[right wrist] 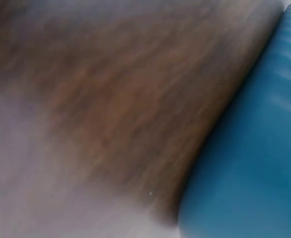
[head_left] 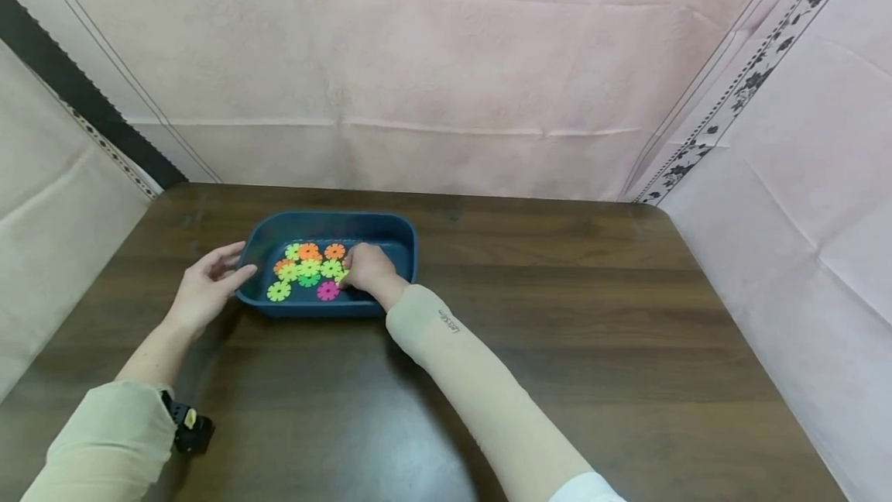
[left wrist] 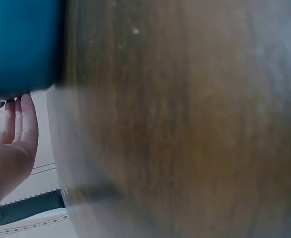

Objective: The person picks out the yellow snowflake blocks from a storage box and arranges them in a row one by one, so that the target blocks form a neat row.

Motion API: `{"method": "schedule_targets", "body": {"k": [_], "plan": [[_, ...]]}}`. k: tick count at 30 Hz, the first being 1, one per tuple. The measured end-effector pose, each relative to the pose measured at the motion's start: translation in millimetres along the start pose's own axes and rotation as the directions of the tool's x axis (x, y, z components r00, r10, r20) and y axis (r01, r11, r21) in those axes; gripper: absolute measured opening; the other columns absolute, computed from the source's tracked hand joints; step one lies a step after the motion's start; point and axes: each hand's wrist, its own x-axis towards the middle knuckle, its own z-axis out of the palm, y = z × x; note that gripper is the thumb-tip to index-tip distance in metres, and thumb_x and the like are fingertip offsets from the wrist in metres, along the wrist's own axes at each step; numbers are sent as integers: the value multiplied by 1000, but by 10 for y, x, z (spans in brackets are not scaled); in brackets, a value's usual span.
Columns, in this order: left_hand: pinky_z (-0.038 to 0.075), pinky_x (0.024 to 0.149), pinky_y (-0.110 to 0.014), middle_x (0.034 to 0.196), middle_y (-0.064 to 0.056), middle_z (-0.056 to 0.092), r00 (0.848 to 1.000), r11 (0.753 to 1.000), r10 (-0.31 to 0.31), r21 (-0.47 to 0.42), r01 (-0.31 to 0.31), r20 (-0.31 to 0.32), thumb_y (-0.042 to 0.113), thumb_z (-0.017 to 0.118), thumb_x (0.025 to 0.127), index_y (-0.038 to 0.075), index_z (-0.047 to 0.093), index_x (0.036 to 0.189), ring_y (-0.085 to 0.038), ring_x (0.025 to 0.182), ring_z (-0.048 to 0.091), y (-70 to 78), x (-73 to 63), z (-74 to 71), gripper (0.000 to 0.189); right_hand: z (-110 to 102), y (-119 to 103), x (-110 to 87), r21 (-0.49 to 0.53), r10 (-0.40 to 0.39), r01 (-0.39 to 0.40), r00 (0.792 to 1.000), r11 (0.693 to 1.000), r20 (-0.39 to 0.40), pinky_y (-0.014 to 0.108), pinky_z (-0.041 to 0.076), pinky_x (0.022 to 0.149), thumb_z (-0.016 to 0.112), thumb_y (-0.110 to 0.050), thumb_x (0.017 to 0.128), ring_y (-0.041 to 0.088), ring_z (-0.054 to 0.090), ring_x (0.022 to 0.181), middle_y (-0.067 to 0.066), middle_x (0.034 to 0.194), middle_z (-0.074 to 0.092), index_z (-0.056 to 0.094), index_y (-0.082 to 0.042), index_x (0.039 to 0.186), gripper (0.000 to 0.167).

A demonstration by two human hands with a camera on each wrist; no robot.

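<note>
A blue tray point(head_left: 397, 227) with raised walls holds several flower-shaped plastic discs in green, yellow-green, orange and pink. At the tray's left end my left hand point(head_left: 207, 285) holds the rim, thumb over the edge and fingers outside. The left wrist view shows those fingers point(left wrist: 29, 119) against the tray's end point(left wrist: 21, 44). My right hand point(head_left: 372, 268) reaches over the near wall into the tray. Its curled thumb and finger pinch at a yellow-green disc point(head_left: 341, 276), partly hidden by the hand. A pink disc point(head_left: 327, 290) lies just left of it. The right wrist view shows only the tray's outer wall point(right wrist: 254, 163).
The tray stands on a dark brown wooden table point(head_left: 557, 316), left of its middle and near the back edge. Pale patterned cloth point(head_left: 418, 76) hangs behind and along both sides. A black wrist strap device point(head_left: 191, 426) is on the left forearm.
</note>
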Motion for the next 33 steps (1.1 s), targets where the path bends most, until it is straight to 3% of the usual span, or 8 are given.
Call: {"method": "schedule_targets", "body": {"k": [7, 16, 19, 24, 27, 33], "plan": [[46, 67, -9, 129, -21, 47, 1000, 1000, 7, 5, -7, -1, 38, 54, 93, 6, 34, 143, 8, 85, 48, -1, 19, -2, 63, -31, -7, 2, 20, 14, -14, 1000, 1000, 4, 24, 48, 82, 78, -20, 76, 9, 53, 82, -4, 95, 64, 66, -12, 82, 16], [46, 67, -9, 128, -21, 48, 1000, 1000, 19, 18, -18, -3, 39, 54, 93, 6, 35, 143, 7, 85, 47, -21, 15, 3, 63, -78, 14, -35, 239, 33, -26, 999, 971, -27, 25, 52, 75, 71, -3, 80, 12, 57, 79, 2, 97, 68, 72, -7, 88, 9], [46, 67, -9, 126, -19, 48, 1000, 1000, 18, 16, -18, -3, 39, 54, 93, 5, 35, 143, 7, 84, 48, -26, 4, 6, 63, -63, 43, -24, 361, 55, -49, 998, 931, -8, 26, 54, 72, 71, -2, 80, 13, 60, 71, 5, 100, 68, 73, -4, 90, 11], [46, 68, -8, 130, -22, 47, 1000, 1000, 9, 15, -9, 3, 39, 53, 93, 5, 34, 143, 5, 85, 47, -33, -12, 13, 63, -107, 75, -33, 574, 111, -116, 993, 810, 45, 30, 56, 71, 70, 0, 79, 14, 60, 61, 10, 100, 67, 72, 0, 91, 11], [45, 68, -7, 133, -25, 45, 1000, 1000, -2, 16, 2, 11, 40, 52, 93, 6, 32, 144, 4, 86, 46, -33, -10, 16, 64, -200, 100, -40, 640, 102, -124, 992, 758, 72, 34, 56, 76, 70, -1, 80, 15, 61, 63, 11, 97, 67, 72, 0, 92, 12], [45, 67, -6, 135, -25, 44, 1000, 1000, -6, 22, 6, 14, 41, 52, 93, 6, 32, 145, 5, 86, 46, -27, 8, 10, 65, -537, 196, -97, 718, 33, -128, 989, 684, 145, 42, 51, 89, 67, -3, 83, 19, 65, 72, 15, 99, 67, 69, 2, 105, 22]]}}
